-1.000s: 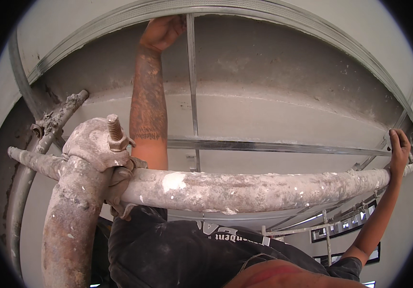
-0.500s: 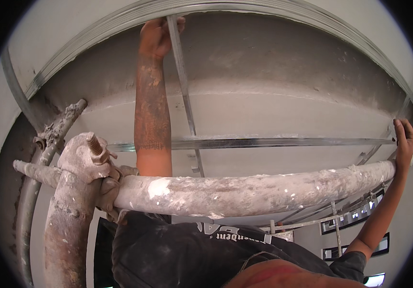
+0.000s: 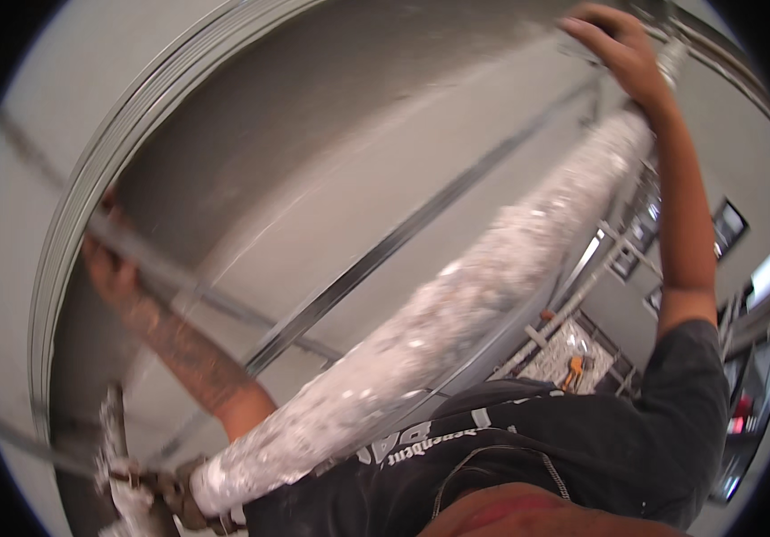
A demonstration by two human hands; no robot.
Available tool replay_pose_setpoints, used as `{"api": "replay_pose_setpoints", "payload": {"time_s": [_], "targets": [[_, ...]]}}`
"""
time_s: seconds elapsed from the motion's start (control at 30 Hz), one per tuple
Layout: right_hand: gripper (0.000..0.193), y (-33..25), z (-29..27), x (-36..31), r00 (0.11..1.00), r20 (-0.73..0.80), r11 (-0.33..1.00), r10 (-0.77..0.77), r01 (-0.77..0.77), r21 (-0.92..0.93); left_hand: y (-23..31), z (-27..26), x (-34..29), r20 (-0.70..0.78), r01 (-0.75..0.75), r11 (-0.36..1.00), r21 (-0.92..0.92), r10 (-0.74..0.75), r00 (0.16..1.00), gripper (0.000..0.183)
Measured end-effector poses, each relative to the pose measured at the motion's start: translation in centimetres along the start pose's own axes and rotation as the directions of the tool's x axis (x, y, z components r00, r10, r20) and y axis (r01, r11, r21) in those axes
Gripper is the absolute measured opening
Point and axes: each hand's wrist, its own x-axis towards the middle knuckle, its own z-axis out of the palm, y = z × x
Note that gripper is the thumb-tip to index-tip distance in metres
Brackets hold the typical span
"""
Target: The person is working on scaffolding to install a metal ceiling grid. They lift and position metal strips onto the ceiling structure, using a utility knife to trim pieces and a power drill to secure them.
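So, the strip [image 3: 224,306] is slanting down from the rail [image 3: 65,233]; the left hand [image 3: 115,268] is sitting behind it, grip too blurry to tell; the right hand [image 3: 622,58] is half-curling beside the pipe [image 3: 457,313], contents unclear. Loose fingers could be risking a slip.

Thin grey metal strip [image 3: 224,304], slanting down rightward, crossing longer shiny metal channel [image 3: 367,268].

Heavy motion blur: left hand [image 3: 116,276] and pipe [image 3: 448,331] smeared. Dim upper centre, white glare [image 3: 765,276] near right edge, fisheye bend, black corners.
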Motion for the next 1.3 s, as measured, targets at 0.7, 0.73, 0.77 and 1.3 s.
{"api": "replay_pose_setpoints", "payload": {"time_s": [0.7, 0.73, 0.77, 1.3], "targets": [[0.019, -1.0, 1.8, -0.5, 0.987, 0.003, 0.911, 0.158, -0.147, 0.386, 1.3, -3.8, 3.4, -0.05, 0.192, 0.409, -0.892, -0.513, 0.857, 0.037], [0.018, -1.0, 1.8, -0.5, 0.987, 0.003, 0.912, 0.159, -0.148, 0.382, 0.9, -4.0, 3.4, -0.015, 0.183, 0.374, -0.909, -0.468, 0.884, 0.036], [0.019, -1.0, 1.8, -0.5, 0.987, -0.002, 0.912, 0.159, -0.146, 0.383, 0.6, -3.9, 3.6, 0.065, 0.199, 0.309, -0.93, -0.395, 0.916, 0.036], [0.024, -0.8, 1.8, 0.1, 0.962, 0.074, 0.926, 0.262, -0.273, 0.261, 2.5, -4.1, 0.4, 0.104, -0.04, 0.996, -0.084, 0.049, 0.993, 0.065]]}}
